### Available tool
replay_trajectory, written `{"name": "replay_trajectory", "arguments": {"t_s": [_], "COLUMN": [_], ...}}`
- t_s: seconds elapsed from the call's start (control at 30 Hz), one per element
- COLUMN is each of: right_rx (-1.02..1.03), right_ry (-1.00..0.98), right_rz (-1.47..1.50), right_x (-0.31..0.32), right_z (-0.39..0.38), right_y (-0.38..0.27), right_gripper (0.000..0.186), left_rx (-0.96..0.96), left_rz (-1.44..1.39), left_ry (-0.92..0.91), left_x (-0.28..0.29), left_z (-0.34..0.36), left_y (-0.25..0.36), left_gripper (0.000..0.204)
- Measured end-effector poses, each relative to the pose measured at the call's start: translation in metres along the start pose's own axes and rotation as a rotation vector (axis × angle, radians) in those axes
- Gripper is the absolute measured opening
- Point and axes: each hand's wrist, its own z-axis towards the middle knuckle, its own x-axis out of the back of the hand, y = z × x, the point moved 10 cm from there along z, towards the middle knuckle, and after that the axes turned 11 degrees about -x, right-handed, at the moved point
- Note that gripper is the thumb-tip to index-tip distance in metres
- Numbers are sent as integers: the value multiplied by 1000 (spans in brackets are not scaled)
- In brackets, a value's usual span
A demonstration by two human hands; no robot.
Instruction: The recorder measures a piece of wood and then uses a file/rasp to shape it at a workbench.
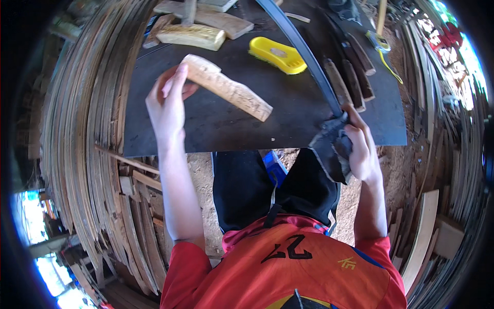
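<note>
At the left of the dark tabletop (211, 126), my left hand (169, 105) is closed on one end of a pale wooden block (226, 87). The block has a stepped, notched upper edge and slants down to the right, with its other end free. My right hand (363, 141), near the table's front right edge, grips a ragged dark cloth (332, 147) around the lower end of a long, narrow grey metal blade (303, 51). That blade runs up and left across the table past the top of the picture. The cloth hides the blade's near end and some fingers.
A yellow brush (278, 54) lies beside the blade. Several wooden-handled tools (338, 82) lie at the right, near a tape measure (379, 42). Wood offcuts (191, 37) are piled at the far left. Stacked wooden strips (85, 123) flank the table. A blue object (275, 167) shows between my legs.
</note>
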Motion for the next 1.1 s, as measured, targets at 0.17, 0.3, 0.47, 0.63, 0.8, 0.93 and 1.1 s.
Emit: {"name": "replay_trajectory", "arguments": {"t_s": [0.17, 0.3, 0.47, 0.63, 0.8, 0.93, 1.1], "right_rx": [62, -22, 51, 126, 171, 40, 125], "right_ry": [-91, -319, -338, -172, -201, -227, -129], "right_rz": [275, 697, 875, 747, 636, 793, 635], "right_x": [-41, -64, -76, -82, -86, -87, -84], "right_z": [38, 45, 49, 52, 49, 53, 55], "right_y": [9, -27, -44, -65, -77, -70, -79], "right_gripper": [46, 42, 38, 30, 25, 26, 30], "left_rx": [-83, -220, -435, -383, -319, -604, -645], "left_rz": [384, 836, 393, 23, -46, 186, 213], "left_ry": [-166, -189, -314, -486, -369, -328, -371], "left_x": [26, 17, -48, -104, -97, -90, -84], "left_z": [19, 10, -54, -103, -98, -99, -101], "left_y": [-34, -20, 63, 83, 63, 95, 100], "left_gripper": [47, 41, 21, 41, 26, 16, 19]}}
